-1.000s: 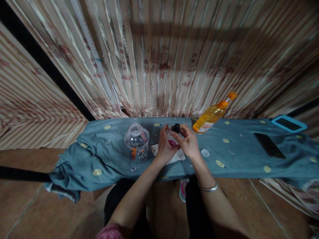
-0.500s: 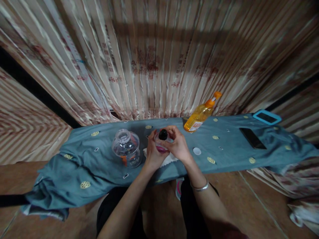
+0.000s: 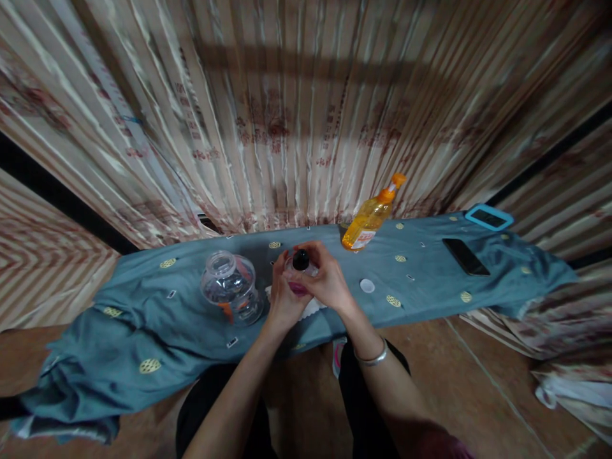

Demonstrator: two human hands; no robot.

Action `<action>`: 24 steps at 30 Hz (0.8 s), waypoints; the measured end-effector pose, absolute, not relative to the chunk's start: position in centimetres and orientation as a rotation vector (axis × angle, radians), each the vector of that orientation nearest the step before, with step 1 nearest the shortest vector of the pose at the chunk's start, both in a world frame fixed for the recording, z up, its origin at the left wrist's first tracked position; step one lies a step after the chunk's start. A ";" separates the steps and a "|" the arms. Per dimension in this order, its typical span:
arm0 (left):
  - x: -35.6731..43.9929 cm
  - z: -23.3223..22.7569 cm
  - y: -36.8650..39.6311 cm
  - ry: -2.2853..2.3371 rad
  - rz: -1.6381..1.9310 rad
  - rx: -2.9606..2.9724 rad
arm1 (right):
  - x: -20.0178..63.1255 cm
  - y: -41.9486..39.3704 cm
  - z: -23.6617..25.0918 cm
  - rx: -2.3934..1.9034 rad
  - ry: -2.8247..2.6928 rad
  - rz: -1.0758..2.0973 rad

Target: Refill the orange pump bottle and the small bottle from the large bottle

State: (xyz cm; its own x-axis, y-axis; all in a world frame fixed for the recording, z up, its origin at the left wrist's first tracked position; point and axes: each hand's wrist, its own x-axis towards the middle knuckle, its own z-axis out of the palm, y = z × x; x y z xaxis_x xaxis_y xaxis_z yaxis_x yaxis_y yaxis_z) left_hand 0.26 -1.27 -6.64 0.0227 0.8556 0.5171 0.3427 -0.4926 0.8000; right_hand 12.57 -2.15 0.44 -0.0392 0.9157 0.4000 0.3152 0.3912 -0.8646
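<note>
I see both hands closed on a small clear bottle [image 3: 299, 275] held just above the table [image 3: 430, 287], over a white cloth [image 3: 313, 308]. The left hand [image 3: 283, 297] wraps the body, where pink shows low down; the right hand [image 3: 327, 280] curls its fingers around the black cap [image 3: 301, 259]. It looks light, hard and smooth, likely slippery, so I judge the body the safest hold. A clear jar [image 3: 230, 295] stands just left, an orange bottle [image 3: 370, 215] behind.
</note>
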 end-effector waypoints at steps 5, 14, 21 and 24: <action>0.5 -6.6 -1.3 1.197 1.493 1.854 | 12.5 -2.5 0.7 -1.122 -1.603 0.697; 0.8 -7.0 -1.3 1.181 1.500 1.877 | 12.6 -2.0 -0.6 -1.107 -1.542 0.698; 1.0 -7.2 -1.1 1.171 1.512 1.838 | 12.8 -2.7 0.4 -1.099 -1.633 0.681; 0.9 -7.4 -1.1 1.164 1.507 1.866 | 12.4 -2.5 -0.1 -1.156 -1.569 0.646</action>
State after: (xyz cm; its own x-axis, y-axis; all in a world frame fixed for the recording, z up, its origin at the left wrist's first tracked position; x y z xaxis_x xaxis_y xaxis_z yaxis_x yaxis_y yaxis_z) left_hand 0.88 -1.07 -7.38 0.0361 0.8362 0.5472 0.3185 -0.5286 0.7868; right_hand 12.43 -2.46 -0.10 0.0005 0.9084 0.4181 0.3507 0.3913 -0.8508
